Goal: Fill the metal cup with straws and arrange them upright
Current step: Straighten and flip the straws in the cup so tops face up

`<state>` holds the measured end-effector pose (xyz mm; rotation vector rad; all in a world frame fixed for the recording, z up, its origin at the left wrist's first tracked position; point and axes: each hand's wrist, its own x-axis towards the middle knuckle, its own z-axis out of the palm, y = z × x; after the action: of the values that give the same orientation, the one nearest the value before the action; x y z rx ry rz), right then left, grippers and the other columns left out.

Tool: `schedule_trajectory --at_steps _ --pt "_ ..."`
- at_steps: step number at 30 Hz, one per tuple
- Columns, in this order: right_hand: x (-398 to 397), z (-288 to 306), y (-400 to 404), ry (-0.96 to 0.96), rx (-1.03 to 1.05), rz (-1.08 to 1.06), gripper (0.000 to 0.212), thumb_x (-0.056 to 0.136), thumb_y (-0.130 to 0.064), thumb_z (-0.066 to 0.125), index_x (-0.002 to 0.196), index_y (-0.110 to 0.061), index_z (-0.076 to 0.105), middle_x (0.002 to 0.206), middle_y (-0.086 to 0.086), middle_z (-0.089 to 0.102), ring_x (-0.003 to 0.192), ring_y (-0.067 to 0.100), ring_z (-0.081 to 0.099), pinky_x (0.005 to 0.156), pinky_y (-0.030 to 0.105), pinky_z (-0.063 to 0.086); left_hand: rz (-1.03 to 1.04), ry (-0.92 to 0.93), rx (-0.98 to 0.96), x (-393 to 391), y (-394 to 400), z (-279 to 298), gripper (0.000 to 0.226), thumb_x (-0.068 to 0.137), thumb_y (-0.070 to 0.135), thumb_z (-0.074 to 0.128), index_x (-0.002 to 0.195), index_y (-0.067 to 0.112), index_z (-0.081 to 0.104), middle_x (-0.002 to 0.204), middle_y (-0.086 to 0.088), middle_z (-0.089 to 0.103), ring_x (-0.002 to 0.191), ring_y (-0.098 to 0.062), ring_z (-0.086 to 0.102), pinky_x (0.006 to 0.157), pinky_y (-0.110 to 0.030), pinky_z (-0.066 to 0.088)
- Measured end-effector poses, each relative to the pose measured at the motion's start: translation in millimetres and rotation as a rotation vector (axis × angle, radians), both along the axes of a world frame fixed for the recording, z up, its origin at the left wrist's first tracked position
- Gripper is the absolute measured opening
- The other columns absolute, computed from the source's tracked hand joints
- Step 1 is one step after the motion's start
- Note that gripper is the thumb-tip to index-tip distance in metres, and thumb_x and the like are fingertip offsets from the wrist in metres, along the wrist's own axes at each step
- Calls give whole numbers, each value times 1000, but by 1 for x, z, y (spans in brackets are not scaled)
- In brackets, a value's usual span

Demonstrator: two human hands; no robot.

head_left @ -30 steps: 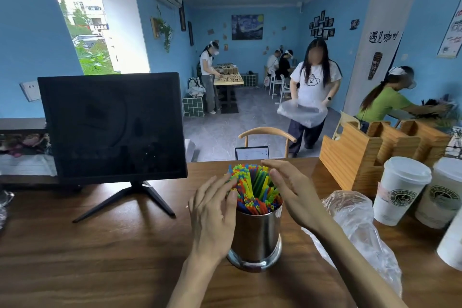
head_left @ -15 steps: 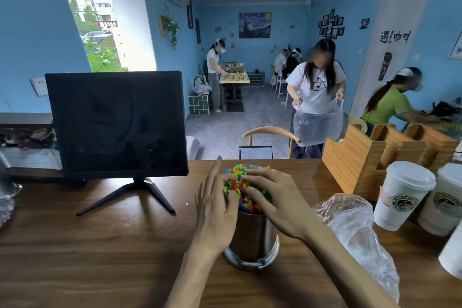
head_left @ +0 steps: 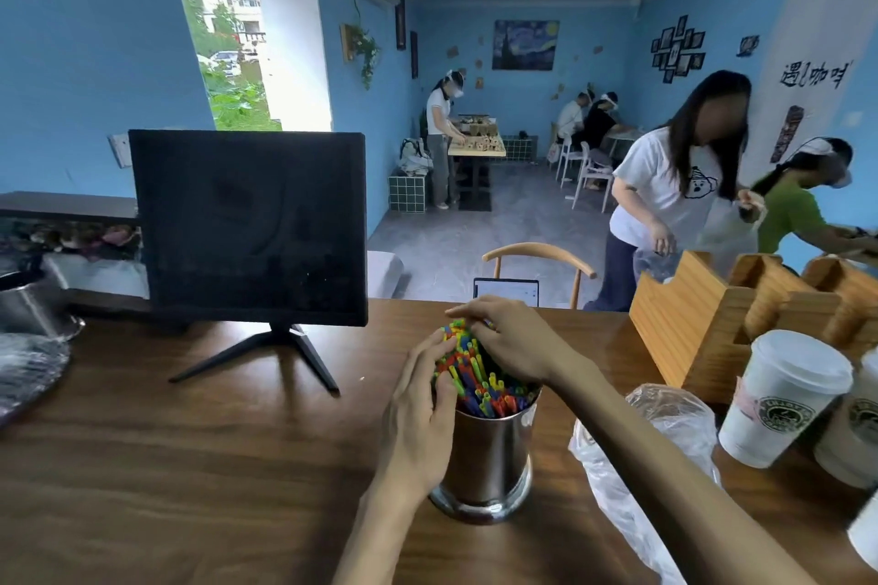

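Both hands work the straws (head_left: 480, 382) packed in the metal cup (head_left: 489, 456): left hand (head_left: 418, 418) presses flat beside them, right hand (head_left: 510, 340) curls over the leaning tops (filling looks done); next, nudge them upright.

Left hand (head_left: 418, 423) hides cup (head_left: 489, 456) left side; right-edge cups (head_left: 860, 423) cut off

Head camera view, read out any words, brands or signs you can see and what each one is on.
"遇见咖啡", roughly, in black brush characters: white hanging wall banner; the second character is unclear.
Round green logo ring on the white lidded paper cup: lettering too blurred to read.
Small white tablet screen: nothing legible.
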<state>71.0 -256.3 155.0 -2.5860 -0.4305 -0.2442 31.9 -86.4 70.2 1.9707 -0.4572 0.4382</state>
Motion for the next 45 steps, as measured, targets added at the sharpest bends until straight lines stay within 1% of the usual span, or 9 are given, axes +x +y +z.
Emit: schedule_trajectory --at_steps 8,13,21,26,31,36,39,41,45 --pt "1 8 -2 71 9 -19 35 104 -19 41 119 -18 73 126 2 68 112 15 61 97 30 48 -22 14 62 3 9 -3 40 105 28 39 142 41 47 152 26 39 140 8 35 114 -24 37" --pt "24 23 -16 255 28 92 34 100 -10 48 108 -23 78 112 -3 73 103 10 65 92 29 53 -44 29 64 2 13 -2 43 102 44 34 144 42 45 154 28 35 141 9 33 114 -27 40" --pt "55 36 -27 369 -94 205 25 96 -11 63 109 -26 79 110 -9 75 105 9 67 98 40 55 -68 32 76 2 14 -3 40 107 38 38 147 41 43 155 29 33 139 14 31 112 -20 39" --pt "65 36 -27 428 -47 223 21 94 -3 64 104 -13 79 109 -3 77 104 13 69 93 32 56 -75 31 83 3 15 -4 43 106 44 35 148 42 42 155 30 31 140 13 30 110 -15 37" --pt "75 37 -26 497 -72 229 21 93 -3 64 101 -15 79 110 5 77 105 24 70 95 44 58 -68 31 79 3 14 -5 42 107 45 34 148 43 41 155 31 31 141 12 30 112 -21 37" --pt "74 38 -25 560 20 241 21 96 -1 61 96 -15 77 97 5 76 87 13 69 77 28 58 -72 33 82 2 13 -4 43 106 45 35 148 42 42 155 32 30 142 11 29 114 -23 37" --pt "73 32 -26 563 58 245 10 95 -19 69 97 -14 78 99 7 77 88 13 69 81 31 57 -71 40 88 2 13 -4 42 107 44 34 148 43 41 155 32 30 142 11 28 116 -25 37" --pt "73 28 -27 550 57 239 22 96 -29 69 101 -10 76 99 9 76 87 16 65 83 34 54 -71 36 91 2 13 -3 44 105 50 31 148 44 40 155 31 30 142 10 28 116 -26 37" --pt "69 22 -26 507 97 232 26 98 -29 65 97 -5 74 86 0 71 74 4 61 70 19 49 -73 44 82 1 13 -2 45 104 52 30 147 43 41 155 32 30 142 11 29 115 -27 39"
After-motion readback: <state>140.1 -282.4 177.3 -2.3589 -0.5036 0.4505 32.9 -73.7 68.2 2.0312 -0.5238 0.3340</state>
